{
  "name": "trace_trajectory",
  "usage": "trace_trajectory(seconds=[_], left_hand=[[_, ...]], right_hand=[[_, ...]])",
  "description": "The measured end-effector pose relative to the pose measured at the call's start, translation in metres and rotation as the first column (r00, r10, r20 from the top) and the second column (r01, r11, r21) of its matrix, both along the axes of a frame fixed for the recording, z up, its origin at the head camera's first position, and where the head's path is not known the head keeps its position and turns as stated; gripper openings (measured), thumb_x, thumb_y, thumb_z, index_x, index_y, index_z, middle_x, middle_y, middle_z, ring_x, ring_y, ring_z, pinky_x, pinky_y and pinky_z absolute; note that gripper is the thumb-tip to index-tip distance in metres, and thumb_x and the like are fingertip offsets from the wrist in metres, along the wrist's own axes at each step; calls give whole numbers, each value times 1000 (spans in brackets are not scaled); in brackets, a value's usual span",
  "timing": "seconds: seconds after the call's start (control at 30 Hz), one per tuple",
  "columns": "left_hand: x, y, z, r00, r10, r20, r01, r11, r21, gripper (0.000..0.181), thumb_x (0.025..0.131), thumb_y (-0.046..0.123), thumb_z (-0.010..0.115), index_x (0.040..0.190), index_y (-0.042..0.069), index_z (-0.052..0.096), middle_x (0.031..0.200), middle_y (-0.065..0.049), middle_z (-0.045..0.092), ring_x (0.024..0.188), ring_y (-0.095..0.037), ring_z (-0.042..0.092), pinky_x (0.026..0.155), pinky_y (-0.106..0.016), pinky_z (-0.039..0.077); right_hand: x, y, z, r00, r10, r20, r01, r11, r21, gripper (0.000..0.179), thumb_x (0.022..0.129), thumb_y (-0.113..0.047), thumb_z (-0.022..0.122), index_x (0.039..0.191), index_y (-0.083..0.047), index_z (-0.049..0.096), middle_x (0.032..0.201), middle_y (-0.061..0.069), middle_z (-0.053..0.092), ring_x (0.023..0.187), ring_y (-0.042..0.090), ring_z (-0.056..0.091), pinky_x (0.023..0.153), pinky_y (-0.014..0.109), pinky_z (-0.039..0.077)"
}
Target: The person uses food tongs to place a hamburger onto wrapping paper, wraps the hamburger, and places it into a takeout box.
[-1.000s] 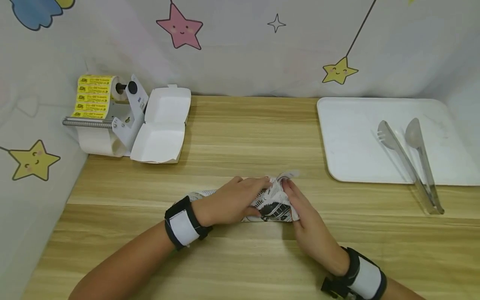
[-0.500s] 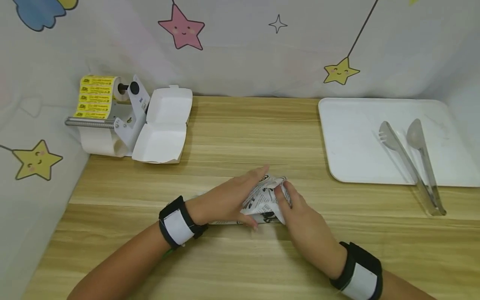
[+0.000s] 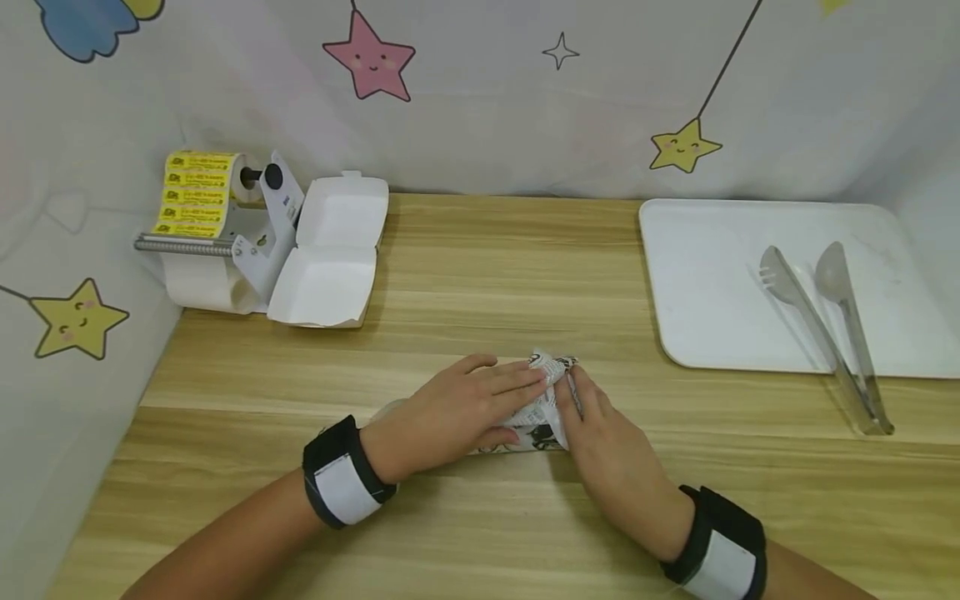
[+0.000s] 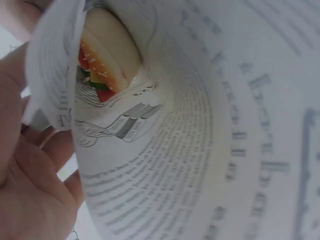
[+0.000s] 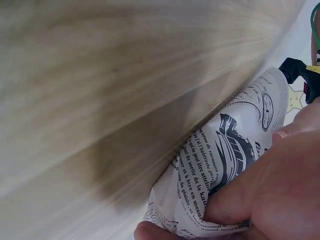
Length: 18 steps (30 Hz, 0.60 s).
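Note:
A newsprint-patterned wrapping paper (image 3: 534, 413) lies as a loose tube across the table in front of me. Inside it, the left wrist view shows a burger (image 4: 112, 45) with a sesame bun and red and green filling; the head view hides it. My left hand (image 3: 448, 410) rests over the paper, fingers nearly straight on its top and thumb along the near side. At the tube's right end, my right hand (image 3: 611, 450) holds a fold of paper between thumb and fingers. The tube's left end gapes toward the left wrist camera.
An opened white takeaway box (image 3: 326, 283) stands at the back left, beside a label dispenser (image 3: 277, 217) with a roll of yellow labels (image 3: 193, 193). On the right, metal tongs (image 3: 813, 321) lie across a white tray (image 3: 705, 292), their joined end past its front edge.
The paper at the right end is folded further in, and my right hand has moved slightly left. My left hand lifted a little, then came down with its fingers onto the paper's top.

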State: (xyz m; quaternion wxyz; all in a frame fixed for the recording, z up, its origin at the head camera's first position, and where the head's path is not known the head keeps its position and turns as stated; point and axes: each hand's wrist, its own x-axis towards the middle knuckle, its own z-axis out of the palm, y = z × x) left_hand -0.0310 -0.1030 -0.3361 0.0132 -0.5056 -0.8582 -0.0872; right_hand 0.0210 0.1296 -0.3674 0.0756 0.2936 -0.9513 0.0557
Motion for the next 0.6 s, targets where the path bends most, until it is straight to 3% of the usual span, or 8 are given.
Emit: trace_trajectory(seconds=[0.17, 0.3, 0.37, 0.47, 0.6], left_hand=[[-1, 2, -2, 997, 62, 39, -60, 997, -42, 56, 87, 35, 81, 135, 12, 64, 144, -3, 59, 134, -17, 53, 108, -37, 45], [-2, 4, -6, 997, 72, 33, -73, 997, 5, 43, 84, 26, 84, 121, 13, 69, 132, -2, 66, 122, -16, 61, 102, -35, 49], [-4, 6, -7, 996, 77, 39, -78, 997, 28, 37, 83, 22, 85, 116, 13, 70, 127, -2, 68, 118, -16, 63, 101, -34, 50], [-4, 8, -9, 995, 84, 61, -87, 995, 40, 32, 83, 18, 85, 112, 13, 70, 125, -2, 70, 115, -16, 66, 101, -33, 50], [-4, 10, -8, 995, 79, 56, -80, 996, 24, 34, 83, 17, 84, 114, 12, 71, 128, -4, 69, 117, -17, 65, 102, -33, 50]], right_hand=[[2, 0, -2, 1000, 12, -1, -12, 1000, -5, 53, 90, 9, 61, 140, 15, 44, 140, 34, 45, 120, 42, 57, 89, 43, 57], [-1, 4, 5, 992, 31, 123, -28, 999, -29, 64, 88, 6, 64, 147, 14, 39, 144, 35, 40, 123, 43, 54, 90, 46, 56], [-4, 9, 12, 971, 39, 237, -18, 996, -89, 72, 87, -1, 69, 150, 11, 36, 147, 33, 39, 126, 41, 53, 91, 47, 56], [-11, 19, 25, 920, 50, 389, 37, 976, -212, 79, 90, -22, 76, 153, 5, 35, 149, 25, 41, 131, 35, 50, 100, 48, 51], [-23, 30, 34, 884, 69, 463, 94, 943, -318, 80, 98, -37, 69, 157, 0, 29, 159, 20, 34, 146, 34, 35, 115, 55, 35]])
